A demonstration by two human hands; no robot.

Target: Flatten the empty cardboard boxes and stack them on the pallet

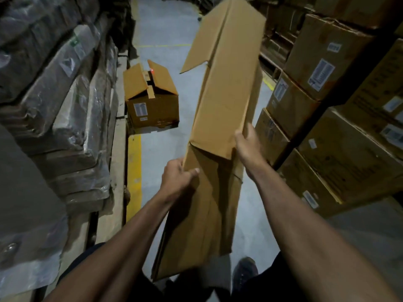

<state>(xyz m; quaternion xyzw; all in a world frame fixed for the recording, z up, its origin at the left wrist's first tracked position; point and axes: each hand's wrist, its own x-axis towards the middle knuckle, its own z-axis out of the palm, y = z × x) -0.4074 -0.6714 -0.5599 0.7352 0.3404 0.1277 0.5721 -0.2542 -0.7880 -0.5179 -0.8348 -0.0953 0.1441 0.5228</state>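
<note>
While two hands' fingers (195,171) grasp one flattened box (220,127), one open box (151,101) sits, apparently empty.

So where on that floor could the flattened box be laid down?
Bare grey floor runs down the aisle beyond the open box, and between that box and the flattened box held in both hands. The sides are crowded: wrapped bundles on the left, stacked cartons on the right.
</note>
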